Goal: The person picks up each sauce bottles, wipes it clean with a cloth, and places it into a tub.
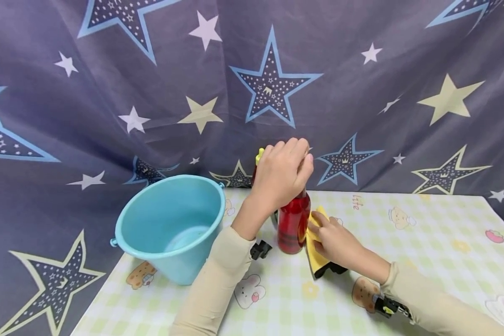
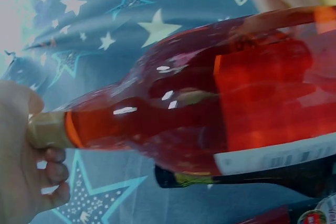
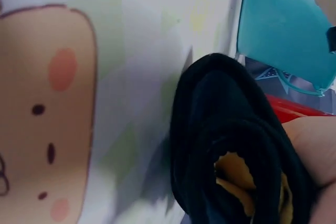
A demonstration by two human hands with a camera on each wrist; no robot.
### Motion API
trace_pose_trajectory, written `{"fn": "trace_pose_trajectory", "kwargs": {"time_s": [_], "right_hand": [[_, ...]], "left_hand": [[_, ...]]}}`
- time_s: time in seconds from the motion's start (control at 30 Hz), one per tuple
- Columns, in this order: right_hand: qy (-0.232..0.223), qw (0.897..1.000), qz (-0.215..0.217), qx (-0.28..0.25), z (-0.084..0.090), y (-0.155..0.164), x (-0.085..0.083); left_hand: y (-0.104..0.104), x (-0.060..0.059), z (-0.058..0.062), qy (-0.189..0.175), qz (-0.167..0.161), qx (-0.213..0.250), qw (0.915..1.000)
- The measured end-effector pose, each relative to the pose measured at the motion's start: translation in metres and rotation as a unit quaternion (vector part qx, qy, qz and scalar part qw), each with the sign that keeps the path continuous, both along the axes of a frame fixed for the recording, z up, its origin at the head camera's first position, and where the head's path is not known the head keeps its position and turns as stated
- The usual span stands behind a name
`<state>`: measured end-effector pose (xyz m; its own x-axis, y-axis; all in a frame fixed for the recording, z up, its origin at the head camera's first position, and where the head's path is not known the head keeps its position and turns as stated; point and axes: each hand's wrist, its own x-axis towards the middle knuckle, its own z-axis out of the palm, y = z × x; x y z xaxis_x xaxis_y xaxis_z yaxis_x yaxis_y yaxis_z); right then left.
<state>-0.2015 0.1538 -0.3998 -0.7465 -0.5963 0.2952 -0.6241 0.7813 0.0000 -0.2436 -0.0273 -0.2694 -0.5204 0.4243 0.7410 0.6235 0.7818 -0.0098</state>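
Gripping red bottle (image 1: 293,228) – left hand (image 1: 282,170) | holding yellow cloth (image 1: 317,261) – right hand (image 1: 338,240) | dark bottle (image 2: 294,181) behind, bucket (image 1: 185,270) at left

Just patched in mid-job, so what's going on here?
A person is handling a red glass bottle, upright on a green-and-white checked tablecloth. Their left grip holds its tan cap from above. Their right grip holds a yellow-and-black cloth at the bottle's side. A round light-blue plastic bucket stands to the left, and a dark glass bottle shows close beside the red one.
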Motion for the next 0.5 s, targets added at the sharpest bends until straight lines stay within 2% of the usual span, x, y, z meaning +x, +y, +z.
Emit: {"fn": "trace_pose_trajectory", "kwargs": {"time_s": [0.13,0.27,0.5], "right_hand": [[-0.009,1.000,0.019,0.014,-0.004,0.002,-0.001],[-0.033,0.999,0.033,0.024,-0.001,0.004,-0.004],[-0.094,0.995,0.023,0.029,0.008,0.004,-0.012]], "left_hand": [[-0.002,0.002,0.004,-0.022,-0.023,-0.011,0.9994],[-0.002,0.003,0.004,-0.022,-0.019,-0.014,0.9995],[-0.003,0.001,0.006,-0.013,-0.015,0.000,0.9998]]}}
